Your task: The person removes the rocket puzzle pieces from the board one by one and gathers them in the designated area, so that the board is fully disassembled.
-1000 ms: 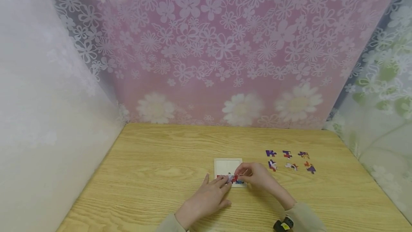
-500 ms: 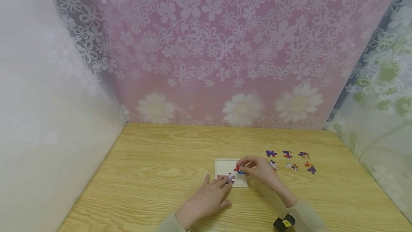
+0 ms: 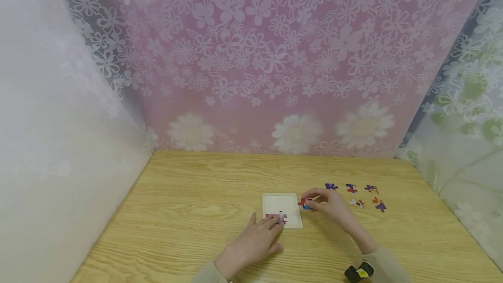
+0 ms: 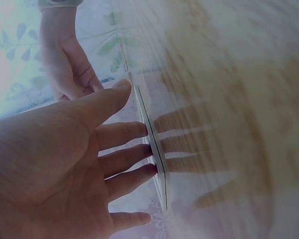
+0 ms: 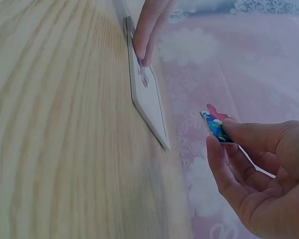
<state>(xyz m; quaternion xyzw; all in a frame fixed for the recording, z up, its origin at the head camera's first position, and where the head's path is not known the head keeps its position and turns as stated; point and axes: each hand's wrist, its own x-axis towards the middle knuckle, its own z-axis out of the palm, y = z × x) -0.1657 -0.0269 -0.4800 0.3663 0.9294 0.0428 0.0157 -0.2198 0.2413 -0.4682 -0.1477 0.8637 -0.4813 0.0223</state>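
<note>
A white square puzzle tray lies flat on the table, with purple-and-red puzzle pieces along its near edge. My left hand rests on those pieces with extended fingers, partly covering them. In the left wrist view the fingertips touch the tray. Just right of the tray, my right hand pinches a red-and-blue puzzle piece between thumb and fingers. The right wrist view shows this puzzle piece held above the table, apart from the tray.
Loose puzzle pieces lie to the right: a purple one, a purple-and-red one, an orange-and-purple one, a white-and-orange one and another orange-and-purple one. A flowered backdrop stands behind the table.
My right hand has lifted the red-and-blue puzzle piece out of the tray's near right corner and moved it to the right, past the tray's edge. The left hand has stayed in place.
</note>
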